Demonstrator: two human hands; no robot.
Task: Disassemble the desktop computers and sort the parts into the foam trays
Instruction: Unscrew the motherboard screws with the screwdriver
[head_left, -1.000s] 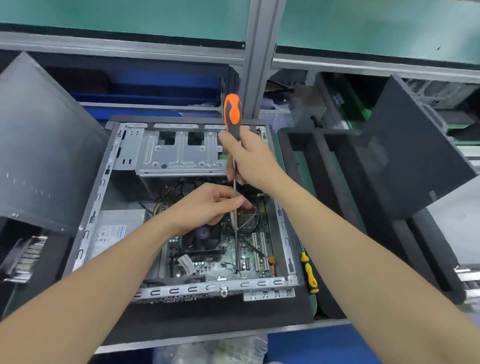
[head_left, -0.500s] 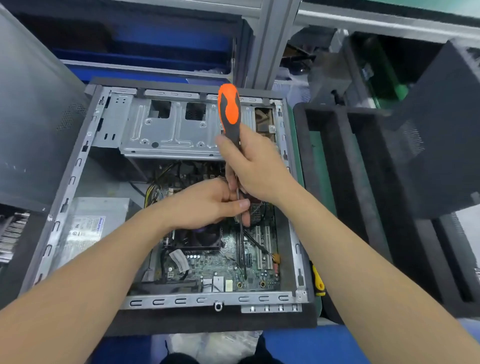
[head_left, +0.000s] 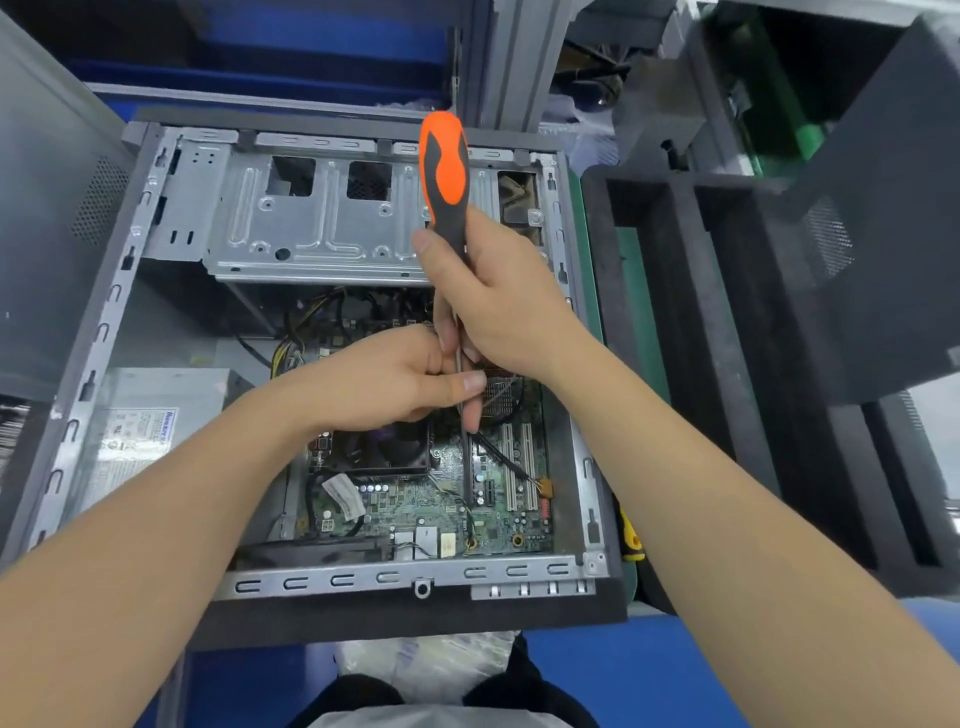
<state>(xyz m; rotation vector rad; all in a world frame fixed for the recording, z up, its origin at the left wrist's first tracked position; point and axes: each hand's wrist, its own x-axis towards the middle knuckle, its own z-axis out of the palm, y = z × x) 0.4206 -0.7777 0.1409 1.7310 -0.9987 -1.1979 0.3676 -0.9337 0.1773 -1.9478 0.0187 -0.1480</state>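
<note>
An open desktop case (head_left: 104, 322) lies flat in front of me, with its green motherboard (head_left: 447, 509) and a dark CPU fan (head_left: 384, 447) showing. My right hand (head_left: 498, 306) grips the orange and black handle of a screwdriver (head_left: 444, 171) held upright. Its thin shaft runs down between both hands toward the board; the tip is hard to make out. My left hand (head_left: 384, 379) pinches the shaft with thumb and fingers just above the fan. A grey power supply (head_left: 150, 426) sits at the case's left.
A black foam tray (head_left: 675, 322) with long slots stands to the right of the case. A yellow-handled tool (head_left: 631, 540) lies between case and tray. A dark side panel (head_left: 41, 218) leans at the left, another dark panel (head_left: 883, 234) at the right. A metal post (head_left: 514, 62) rises behind.
The view has tilted down and closer over the case. Both hands keep their hold on the screwdriver, which stays upright over the motherboard; my left thumb now lies across the shaft.
</note>
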